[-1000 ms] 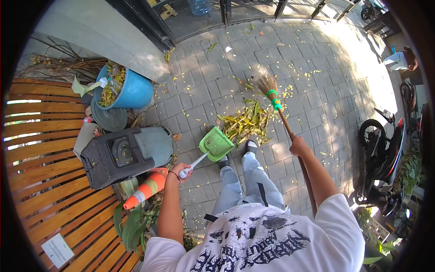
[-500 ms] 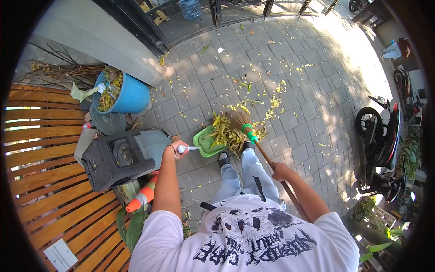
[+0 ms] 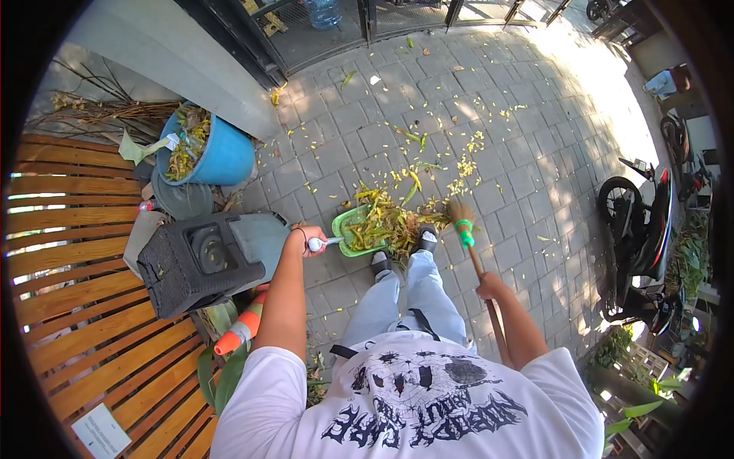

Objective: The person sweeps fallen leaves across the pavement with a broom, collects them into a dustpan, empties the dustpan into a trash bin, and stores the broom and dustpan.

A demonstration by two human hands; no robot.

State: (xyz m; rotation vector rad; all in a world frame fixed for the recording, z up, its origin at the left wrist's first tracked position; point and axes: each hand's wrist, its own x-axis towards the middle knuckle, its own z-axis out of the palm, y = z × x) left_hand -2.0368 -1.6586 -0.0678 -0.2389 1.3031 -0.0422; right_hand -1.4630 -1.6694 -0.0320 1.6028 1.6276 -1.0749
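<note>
one left fist (image 3: 310, 235) — around dustpan handle (image 3: 334, 241)

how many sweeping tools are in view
2: a green dustpan in the left hand and a broom in the right hand. Others could be hidden.

head view | head height | faces forward-down | shirt (image 3: 451, 417) close below

Outdoor paved yard, home or biz can't tell. Going by the blue bucket (image 3: 229, 157): grey pavers (image 3: 336, 115) w/ sun patches & scattered yellow leaves (image 3: 462, 170) spread R of it; pale wall (image 3: 153, 46) just behind; black mesh fence (image 3: 368, 21) beyond, to R. Slatted wood bench (image 3: 84, 268) nr side & L. Parked motorbike (image 3: 650, 245) well R, green plants (image 3: 694, 264) past that.
</note>
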